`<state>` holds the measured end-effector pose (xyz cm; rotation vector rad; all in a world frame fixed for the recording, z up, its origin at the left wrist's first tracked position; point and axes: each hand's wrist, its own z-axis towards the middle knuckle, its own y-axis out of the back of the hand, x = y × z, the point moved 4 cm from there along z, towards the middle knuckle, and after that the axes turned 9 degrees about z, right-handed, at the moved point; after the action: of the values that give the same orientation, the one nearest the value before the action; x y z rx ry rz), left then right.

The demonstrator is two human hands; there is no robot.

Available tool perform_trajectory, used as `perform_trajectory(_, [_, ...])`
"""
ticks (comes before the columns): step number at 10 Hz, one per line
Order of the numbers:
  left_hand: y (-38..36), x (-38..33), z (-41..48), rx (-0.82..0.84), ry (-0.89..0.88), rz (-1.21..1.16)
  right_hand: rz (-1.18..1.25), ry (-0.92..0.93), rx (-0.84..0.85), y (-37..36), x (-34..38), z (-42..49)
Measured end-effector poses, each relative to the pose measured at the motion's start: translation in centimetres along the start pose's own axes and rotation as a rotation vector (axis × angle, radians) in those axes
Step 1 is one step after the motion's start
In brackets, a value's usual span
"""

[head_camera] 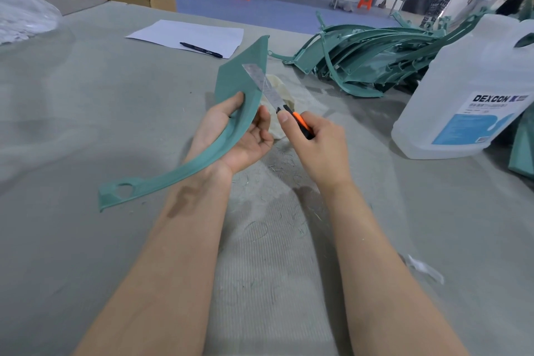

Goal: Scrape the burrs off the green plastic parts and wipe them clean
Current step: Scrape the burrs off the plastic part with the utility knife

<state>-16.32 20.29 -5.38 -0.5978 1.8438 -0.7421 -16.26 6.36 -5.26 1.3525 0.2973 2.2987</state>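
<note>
The scraping step is under way: the left hand (234,136) is cradling the green plastic part (228,113), fingers curled round its edge, while the right hand (315,144) is gripping the utility knife (277,98) — blade lying along the part's edge at 1 o'clock. Next comes a steady draw along that edge, then wiping with the cloth (277,101) just behind — the pile of green parts (370,63) is waiting at 2 o'clock.

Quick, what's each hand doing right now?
Left hand: holds the curved green plastic part, fingers curled round its edge.
Right hand: grips the orange utility knife, blade laid against the part.
</note>
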Motion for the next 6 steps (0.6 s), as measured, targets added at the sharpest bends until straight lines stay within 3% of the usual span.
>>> perform_trajectory(6, [-0.1, 0.15, 0.08, 0.012, -0.005, -0.04, 0.013, -0.004, 0.006, 0.01, 0.07, -0.03])
